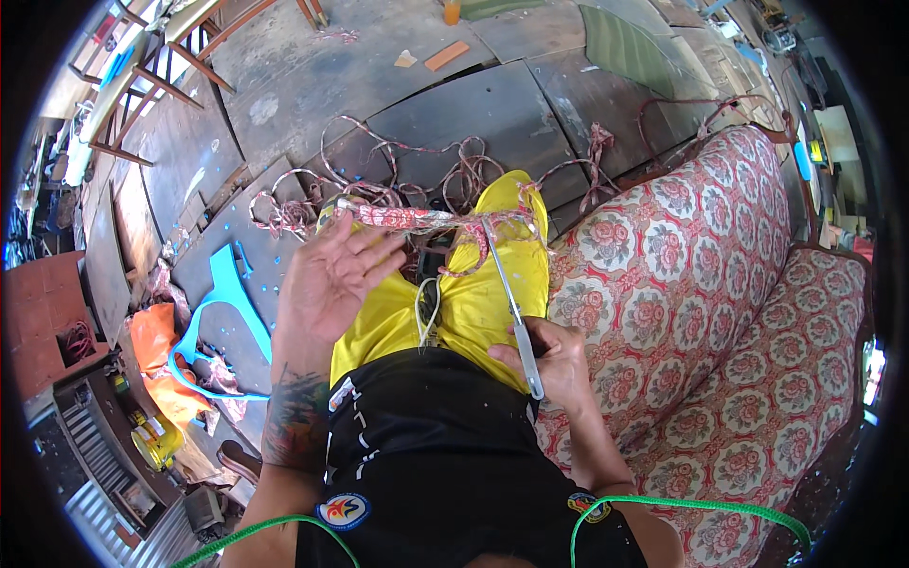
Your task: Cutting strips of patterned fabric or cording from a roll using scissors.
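Note:
My left hand (343, 275) is raised over my left thigh, palm up with fingers apart and slightly curled, at the left end of a red-and-white patterned fabric strip (398, 214); whether the thumb presses on it I cannot tell. My right hand (557, 358) is closed on the grey handle of long metal scissors (521, 346), their blades pointing up to the strip's frayed, tangled right part. Loops of similar thin cord (464, 156) spread beyond my knees. My yellow shorts (473, 303) lie under the strip and scissors.
I sit beside floral upholstered cushions (682, 256) on the right. A dark panel floor (265, 85) holds a blue cut-out piece (227, 284), an orange sheet (161, 360) and a green mat (620, 52). Wooden furniture (151, 76) stands upper left, clutter with corrugated metal (90, 454) lower left.

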Demonstrator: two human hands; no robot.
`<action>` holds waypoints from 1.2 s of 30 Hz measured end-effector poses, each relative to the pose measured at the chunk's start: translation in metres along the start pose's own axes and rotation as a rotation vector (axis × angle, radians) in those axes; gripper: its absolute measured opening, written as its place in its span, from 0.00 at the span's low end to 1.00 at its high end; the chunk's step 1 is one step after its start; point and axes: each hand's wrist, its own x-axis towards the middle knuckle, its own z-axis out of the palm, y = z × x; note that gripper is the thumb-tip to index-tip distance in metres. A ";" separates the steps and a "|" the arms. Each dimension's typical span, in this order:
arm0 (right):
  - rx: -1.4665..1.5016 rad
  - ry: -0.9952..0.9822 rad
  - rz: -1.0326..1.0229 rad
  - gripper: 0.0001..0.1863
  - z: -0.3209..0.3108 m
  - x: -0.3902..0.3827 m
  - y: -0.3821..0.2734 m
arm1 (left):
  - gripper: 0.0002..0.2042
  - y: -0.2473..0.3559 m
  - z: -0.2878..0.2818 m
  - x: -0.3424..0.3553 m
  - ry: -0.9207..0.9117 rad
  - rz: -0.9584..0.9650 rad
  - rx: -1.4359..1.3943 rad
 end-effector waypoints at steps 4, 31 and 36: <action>0.329 -0.205 0.223 0.15 -0.003 0.002 -0.006 | 0.24 -0.009 0.032 -0.012 -0.221 0.547 0.215; 0.784 -0.673 0.215 0.14 0.010 0.005 -0.023 | 0.22 0.170 0.144 0.197 0.232 0.755 1.700; 1.062 -0.476 0.214 0.17 -0.003 0.018 -0.019 | 0.27 0.125 0.152 0.212 0.147 0.385 1.866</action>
